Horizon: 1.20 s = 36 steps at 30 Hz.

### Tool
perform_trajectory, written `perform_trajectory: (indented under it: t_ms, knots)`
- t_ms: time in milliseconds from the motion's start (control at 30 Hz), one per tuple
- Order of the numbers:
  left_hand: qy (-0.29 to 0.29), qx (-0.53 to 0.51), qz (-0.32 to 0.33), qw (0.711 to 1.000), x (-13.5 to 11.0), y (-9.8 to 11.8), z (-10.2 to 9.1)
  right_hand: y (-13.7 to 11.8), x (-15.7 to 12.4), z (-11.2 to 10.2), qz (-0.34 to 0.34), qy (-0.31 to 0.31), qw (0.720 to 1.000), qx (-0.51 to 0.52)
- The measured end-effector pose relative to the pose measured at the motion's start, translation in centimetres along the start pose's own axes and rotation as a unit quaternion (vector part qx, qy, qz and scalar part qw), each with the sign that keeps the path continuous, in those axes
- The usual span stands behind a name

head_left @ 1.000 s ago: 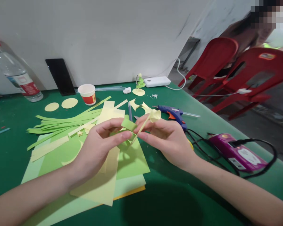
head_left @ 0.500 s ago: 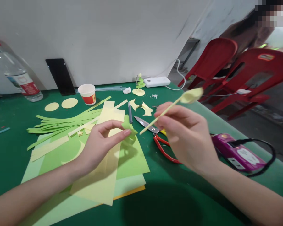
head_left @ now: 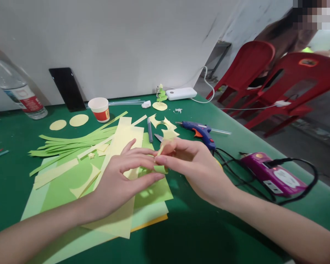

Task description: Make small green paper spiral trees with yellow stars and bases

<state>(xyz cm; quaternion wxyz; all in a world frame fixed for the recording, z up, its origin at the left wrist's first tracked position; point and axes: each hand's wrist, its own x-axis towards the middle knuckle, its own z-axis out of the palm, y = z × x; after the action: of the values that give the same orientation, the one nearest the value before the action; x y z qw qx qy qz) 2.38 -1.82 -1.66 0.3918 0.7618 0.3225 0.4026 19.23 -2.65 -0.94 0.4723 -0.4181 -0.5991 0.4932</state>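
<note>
In front of me, my right hand (head_left: 194,157) pinches a pale yellow paper piece (head_left: 169,135) with a broad pointed top and a thin stem running down between thumb and finger. My left hand (head_left: 130,174) meets it from the left, its fingertips close to the lower end of the stem. A small curled green paper piece (head_left: 161,169) sits between my left thumb and fingers, right by the right thumb; the hands partly cover it. Scissors (head_left: 158,137) lie behind my right hand, only a blade tip showing.
Below my hands lie stacked paper sheets (head_left: 151,214) and green paper strips (head_left: 68,143). A blue glue gun (head_left: 200,130), purple power strip (head_left: 275,176) and cables are to the right. Further back stand a paper cup (head_left: 99,110), phone (head_left: 67,90) and bottle (head_left: 23,95). A person sits beyond red chairs (head_left: 299,80).
My right hand has moved left and down, bringing the yellow piece's stem to my left hand and the green paper. The glue gun has come into view; the scissors are now mostly covered.
</note>
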Motion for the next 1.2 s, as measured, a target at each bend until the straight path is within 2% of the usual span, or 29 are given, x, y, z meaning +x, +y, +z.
perform_trajectory:
  t_ms: [100,167,333,467,633,767,933,1067,1200]
  knots:
    - [-0.002,0.024,0.027,0.999,0.0,0.1,0.0,0.0,0.2,0.0,0.003,-0.016,1.000,-0.011]
    - [-0.001,0.018,0.016,1.000,0.0,0.0,0.1,0.0,0.4,-0.1,0.010,-0.033,0.999,-0.016]
    - [-0.011,-0.062,-0.078,0.995,-0.2,-0.9,0.5,0.4,0.9,-0.4,0.045,-0.069,0.996,-0.031]
    - [-0.028,-0.115,-0.146,0.982,-0.5,-2.0,0.9,1.3,1.0,-0.4,0.089,-0.062,0.994,0.019]
    - [-0.033,-0.148,-0.155,0.976,-0.8,-3.1,1.5,2.2,1.3,-0.2,0.107,-0.048,0.993,0.031]
    - [-0.039,-0.184,-0.187,0.964,-1.1,-3.9,1.7,2.8,1.5,0.0,0.136,-0.059,0.988,0.034]
    - [-0.055,-0.170,-0.181,0.967,-1.3,-4.7,1.6,3.5,1.4,0.1,0.166,-0.063,0.983,0.042]
    - [-0.047,-0.179,-0.182,0.966,-1.3,-4.9,1.7,3.7,1.4,0.2,0.169,-0.063,0.983,0.036]
    - [-0.044,-0.212,-0.213,0.953,-1.3,-4.9,1.9,3.7,1.4,0.3,0.166,-0.072,0.983,0.039]
